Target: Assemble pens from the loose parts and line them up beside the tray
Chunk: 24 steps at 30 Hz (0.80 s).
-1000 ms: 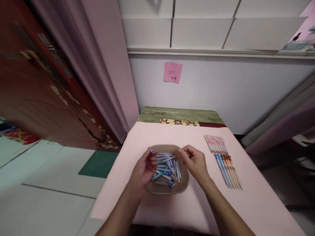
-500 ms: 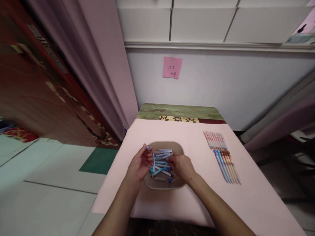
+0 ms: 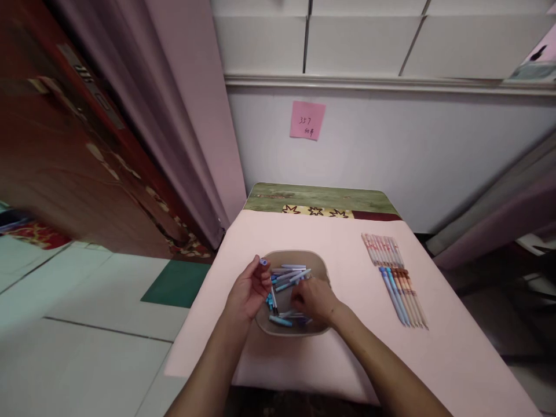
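A beige plastic bin (image 3: 319,260) holds a jumble of blue, light blue and white pen parts (image 3: 289,278). At the bin's left rim, my left hand (image 3: 249,288) pinches a small lilac pen cap (image 3: 263,262) between thumb and forefinger, its round end facing me. The other left fingers are loosely curled. My right hand (image 3: 316,298) reaches into the right side of the bin with its fingers bent down among the parts. Its fingertips are hidden, so whatever they may hold does not show.
To the right on the pink-covered table (image 3: 347,359) lie a row of pale, red-patterned pens (image 3: 382,250) and, just nearer, a row of blue and brown-topped pens (image 3: 403,296). A pink note (image 3: 307,120) sticks to the wall behind. A red door (image 3: 87,174) stands left.
My right hand has moved slightly down and left inside the bin, and the pen parts there have shifted, baring some of the bin's floor. My left hand still holds the pen cap.
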Tool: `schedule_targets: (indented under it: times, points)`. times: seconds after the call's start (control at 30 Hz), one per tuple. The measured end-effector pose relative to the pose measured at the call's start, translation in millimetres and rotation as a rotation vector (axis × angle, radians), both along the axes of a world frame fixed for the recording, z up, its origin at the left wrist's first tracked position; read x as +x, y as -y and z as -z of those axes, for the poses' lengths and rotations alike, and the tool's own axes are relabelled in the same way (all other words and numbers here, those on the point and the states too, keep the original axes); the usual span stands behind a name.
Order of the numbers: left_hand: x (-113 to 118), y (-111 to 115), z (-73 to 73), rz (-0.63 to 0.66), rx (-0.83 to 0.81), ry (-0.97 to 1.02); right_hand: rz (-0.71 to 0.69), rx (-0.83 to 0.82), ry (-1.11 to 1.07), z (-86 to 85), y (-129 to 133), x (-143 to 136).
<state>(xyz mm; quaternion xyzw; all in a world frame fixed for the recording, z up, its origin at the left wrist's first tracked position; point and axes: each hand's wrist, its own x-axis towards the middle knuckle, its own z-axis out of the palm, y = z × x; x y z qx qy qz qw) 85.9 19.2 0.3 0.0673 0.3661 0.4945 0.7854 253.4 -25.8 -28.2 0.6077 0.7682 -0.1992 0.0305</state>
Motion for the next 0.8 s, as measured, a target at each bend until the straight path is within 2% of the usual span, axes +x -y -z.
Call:
schedule_targets:
  times: [0.17, 0.8]
  points:
    - [0.7, -0.3, -0.4, 0.001, -0.002, -0.006, 0.076, 0.06, 0.045, 2.2, -11.7, -6.6]
    - [0.2, 1.4, 3.0, 0.005, -0.001, 0.004, 0.083, 0.093, 0.035, 10.0, -19.0, -13.2]
